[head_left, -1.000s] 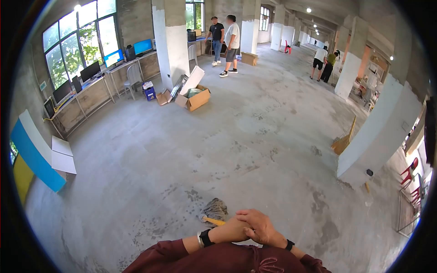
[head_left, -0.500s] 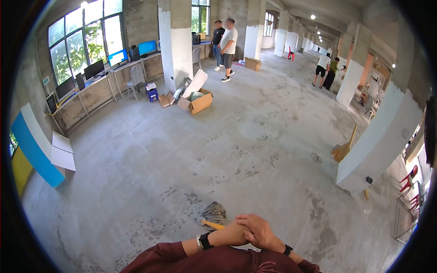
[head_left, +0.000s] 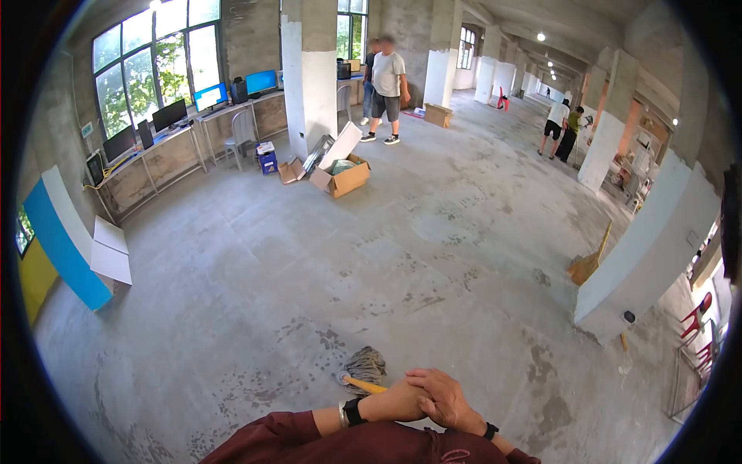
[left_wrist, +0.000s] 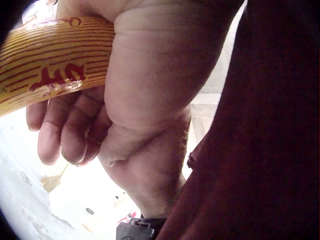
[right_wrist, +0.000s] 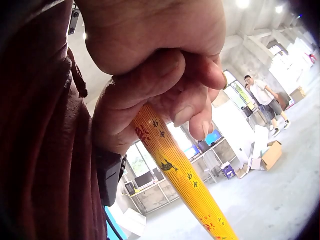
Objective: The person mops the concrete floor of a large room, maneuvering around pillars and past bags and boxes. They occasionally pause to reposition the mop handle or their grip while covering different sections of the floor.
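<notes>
A string mop with grey strands (head_left: 363,363) stands on the floor just ahead of me. Its yellow handle (head_left: 363,385) slants back beneath my hands, and its printed, ridged surface (right_wrist: 185,177) shows in the right wrist view. My left hand (head_left: 390,404) grips the handle near its upper end, at my waist. Over the left hand lies my right hand (head_left: 444,398), its relaxed fingers draped across the knuckles. In the left wrist view the striped handle (left_wrist: 55,60) passes above loosely hanging fingers (left_wrist: 49,145). The handle's upper end is hidden by the hands.
Cardboard box (head_left: 344,179) and blue carton (head_left: 267,158) sit by a pillar (head_left: 309,100). Desks with monitors (head_left: 210,97) line the windows. A broom (head_left: 591,259) leans at the right pillar (head_left: 649,247). People (head_left: 386,81) stand farther back. White panels (head_left: 110,251) lie at left.
The head view has shifted slightly, so the room sits farther right. The person in the white shirt now partly covers the one in dark clothing. Both hands keep their place on the mop.
</notes>
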A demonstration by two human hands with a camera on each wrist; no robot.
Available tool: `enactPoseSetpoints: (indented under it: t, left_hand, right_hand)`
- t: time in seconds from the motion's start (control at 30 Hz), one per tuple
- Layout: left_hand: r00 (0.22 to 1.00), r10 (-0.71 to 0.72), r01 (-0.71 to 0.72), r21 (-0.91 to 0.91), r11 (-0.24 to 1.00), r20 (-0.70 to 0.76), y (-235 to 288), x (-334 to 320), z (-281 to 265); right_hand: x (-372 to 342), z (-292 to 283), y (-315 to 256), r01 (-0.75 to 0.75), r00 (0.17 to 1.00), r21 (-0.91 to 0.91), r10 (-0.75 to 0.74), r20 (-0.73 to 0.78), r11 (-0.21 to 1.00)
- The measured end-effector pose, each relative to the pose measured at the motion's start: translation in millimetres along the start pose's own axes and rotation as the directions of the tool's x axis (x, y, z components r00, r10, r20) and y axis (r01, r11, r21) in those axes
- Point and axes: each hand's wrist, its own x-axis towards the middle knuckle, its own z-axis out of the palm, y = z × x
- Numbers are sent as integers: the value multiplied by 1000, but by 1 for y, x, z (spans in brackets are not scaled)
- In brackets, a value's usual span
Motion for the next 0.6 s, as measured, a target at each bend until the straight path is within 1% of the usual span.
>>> enactPoseSetpoints:
  t: [0.1,0.2,0.3,0.37,0.47,0.6]
  left_hand:
    - [1000,14,-13,38,999,-19,-7,-5,10]
    - [1000,10,-10,20,1000,-27,-9,-7,14]
    - [999,-22,22,14,1000,-35,-8,-8,14]
    - [999,30,-29,28,999,-42,-7,-9,14]
    - [1000,-5,5,17,1000,-23,-4,-10,12]
    - [1000,25,-25,17,1000,-19,0,-12,10]
  right_hand:
    - [2,-1,-4,17,1000,8,-17,-11,1000]
    - [-1,1,-3,8,1000,12,-8,-5,1000]
    - [-4,3,-1,4,1000,18,-4,8,1000]
    - [-4,3,-1,6,1000,20,-6,6,1000]
    - [-7,5,-2,-3,1000,26,3,7,1000]
    - [-9,6,-4,-21,1000,35,20,17,999]
